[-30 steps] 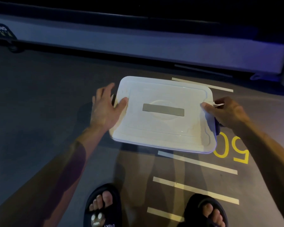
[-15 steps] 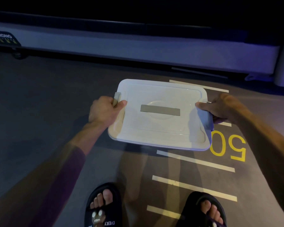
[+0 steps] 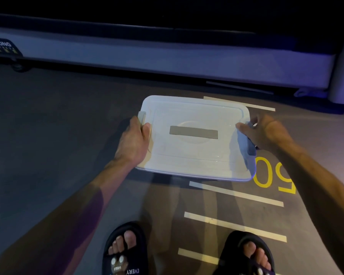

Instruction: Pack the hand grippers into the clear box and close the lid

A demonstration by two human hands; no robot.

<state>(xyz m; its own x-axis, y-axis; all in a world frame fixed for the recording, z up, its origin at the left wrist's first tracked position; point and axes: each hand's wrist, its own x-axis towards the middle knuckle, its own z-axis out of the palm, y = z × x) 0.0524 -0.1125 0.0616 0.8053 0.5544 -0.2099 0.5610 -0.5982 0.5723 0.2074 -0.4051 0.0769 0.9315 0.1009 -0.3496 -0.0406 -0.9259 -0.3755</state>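
A dark grey matte floor (image 3: 48, 147) fills most of the view and is bounded at the far side by a long pale raised ledge (image 3: 167, 62), behind which everything is lost in darkness. Wide bare floor is seen to the left of the box, while to the right and toward the viewer the surface is crossed by pale painted stripes (image 3: 234, 227) and a yellow painted number (image 3: 274, 175). At the middle, the rectangular clear plastic box is covered by its white, round-cornered lid (image 3: 195, 155), so that the box walls and whatever is inside cannot be made out; a grey rectangular strip (image 3: 193, 132) is set flat across the centre of the lid. The lid's far edge is kept well apart from the ledge, and its near edge is well apart from the feet. The left hand (image 3: 132, 141) is reached forward from a bare forearm, and its fingers are curled round the pale latch (image 3: 141, 118) at the lid's left edge, with the thumb laid on top of the lid. The right hand (image 3: 266, 132) is brought in from the right, its thumb laid on the lid's right rim and its fingers bent round the dark latch (image 3: 251, 145) at that edge, although how firmly this is gripped cannot be told. At the bottom, two black open-toed slippers (image 3: 125, 253) are planted on the floor, one on either side of the stripes' near ends.
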